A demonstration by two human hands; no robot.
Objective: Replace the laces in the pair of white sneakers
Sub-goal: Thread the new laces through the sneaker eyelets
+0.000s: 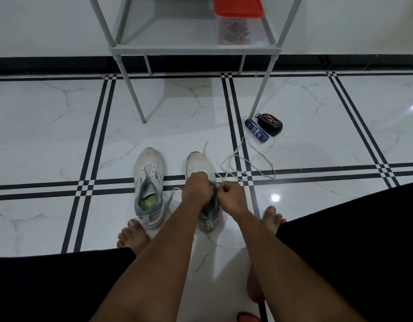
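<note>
Upright, right sneaker (202, 168) toe pointing away, both hands lacing

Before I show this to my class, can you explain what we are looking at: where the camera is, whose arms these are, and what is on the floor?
There is one picture, taken by a camera worn on a person's head, looking down at their own arms. No machine is involved. Two white sneakers stand on the tiled floor: the left sneaker has no lace and the right sneaker is being worked on. The left hand and the right hand both pinch a white lace, which trails loose across the floor. Beyond lie a blue tube and a black shoe-polish container, beside a grey shelf.
</note>
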